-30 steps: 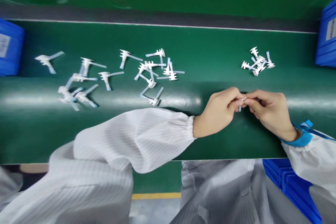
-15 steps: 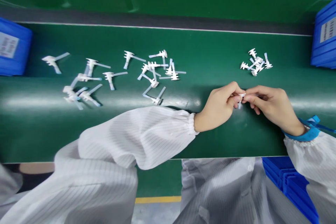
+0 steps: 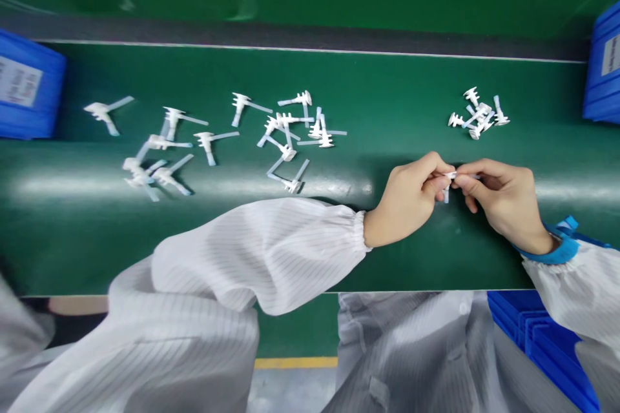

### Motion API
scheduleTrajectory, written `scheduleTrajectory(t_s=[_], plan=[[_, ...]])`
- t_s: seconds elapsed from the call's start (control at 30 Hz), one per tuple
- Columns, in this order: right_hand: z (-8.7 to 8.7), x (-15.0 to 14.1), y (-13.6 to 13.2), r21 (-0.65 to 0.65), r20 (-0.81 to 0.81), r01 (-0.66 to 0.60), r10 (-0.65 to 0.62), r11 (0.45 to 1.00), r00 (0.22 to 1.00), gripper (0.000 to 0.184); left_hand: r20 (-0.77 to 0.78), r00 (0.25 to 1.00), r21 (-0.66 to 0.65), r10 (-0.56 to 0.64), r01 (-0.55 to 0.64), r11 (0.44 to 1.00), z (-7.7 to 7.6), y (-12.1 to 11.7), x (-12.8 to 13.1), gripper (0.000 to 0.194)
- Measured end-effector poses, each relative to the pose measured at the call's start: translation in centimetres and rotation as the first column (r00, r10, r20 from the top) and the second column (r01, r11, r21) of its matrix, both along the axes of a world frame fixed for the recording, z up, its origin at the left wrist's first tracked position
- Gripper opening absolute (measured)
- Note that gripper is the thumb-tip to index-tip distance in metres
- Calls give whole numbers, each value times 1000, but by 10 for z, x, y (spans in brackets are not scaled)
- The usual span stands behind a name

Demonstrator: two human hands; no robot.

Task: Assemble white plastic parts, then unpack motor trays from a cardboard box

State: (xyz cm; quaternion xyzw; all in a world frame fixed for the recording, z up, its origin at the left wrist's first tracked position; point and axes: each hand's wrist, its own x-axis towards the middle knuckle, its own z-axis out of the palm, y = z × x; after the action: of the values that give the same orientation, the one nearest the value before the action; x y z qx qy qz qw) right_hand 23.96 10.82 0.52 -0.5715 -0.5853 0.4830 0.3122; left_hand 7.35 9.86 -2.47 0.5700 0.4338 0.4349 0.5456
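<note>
My left hand [image 3: 409,200] and my right hand [image 3: 504,200] meet fingertip to fingertip over the green belt [image 3: 368,84]. Both pinch one small white plastic part [image 3: 448,179] with a pale blue stem hanging below it. Each hand's fingers are closed on that part. Beyond my hands, to the right, lies a small heap of white parts [image 3: 478,115]. Far to the left of my left sleeve, several white parts with long blue stems [image 3: 290,132] lie scattered, with more loose parts [image 3: 155,155] further left.
A blue bin [image 3: 26,87] stands at the belt's left end and another blue bin [image 3: 603,64] at the right end. A blue crate [image 3: 537,342] sits below the belt's near edge by my right sleeve. A white line marks the belt's far edge.
My hands stay pinched together on the small part, shifting only slightly as the view moves. The scattered parts on the belt keep their layout.
</note>
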Motion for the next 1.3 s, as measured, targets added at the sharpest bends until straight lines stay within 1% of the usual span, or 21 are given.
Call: scheduleTrajectory(t_s=[0.1, 0.2, 0.37, 0.47, 0.63, 0.9, 1.03, 1.13, 1.23, 1.3], plan=[[-2, -4, -4, -2, -1, 49, -49, 999, 999, 28, 17, 1000, -22, 4, -4, 1000, -1, -2, 1, 8], [-5, -7, -8, -2, 9, 71, -71, 997, 997, 23, 2, 1000, -5, 14, -14, 1000, -2, -3, 1, 10], [-7, -11, -12, 54, 63, 100, -103, 994, 993, 15, -102, 994, 71, 24, -17, 997, -4, -5, 0, 12], [-7, -15, -13, 62, 57, 117, -120, 991, 991, 12, -140, 989, 133, 44, -25, 991, -5, -5, 1, 15], [-7, -23, -14, 34, 36, 131, -132, 991, 991, 11, -176, 982, 212, 68, -30, 977, -4, -5, 1, 16], [-8, -30, -16, 67, 26, 155, -157, 986, 987, 9, -195, 974, 296, 114, -52, 954, -5, -6, 0, 17], [-8, -30, -16, 72, 22, 146, -148, 987, 989, 10, -191, 976, 258, 100, -48, 965, -5, -6, 1, 16], [-8, -27, -15, 63, 13, 123, -124, 990, 992, 11, -168, 983, 194, 69, -36, 980, -4, -4, -1, 15], [-5, -22, -11, 47, 20, 82, -83, 996, 996, 16, -93, 996, 69, 16, -9, 998, -2, 0, -3, 13], [-1, -18, -8, 39, 36, 39, -41, 998, 999, 20, 2, 999, -32, -38, 39, 999, -2, 4, -6, 10]])
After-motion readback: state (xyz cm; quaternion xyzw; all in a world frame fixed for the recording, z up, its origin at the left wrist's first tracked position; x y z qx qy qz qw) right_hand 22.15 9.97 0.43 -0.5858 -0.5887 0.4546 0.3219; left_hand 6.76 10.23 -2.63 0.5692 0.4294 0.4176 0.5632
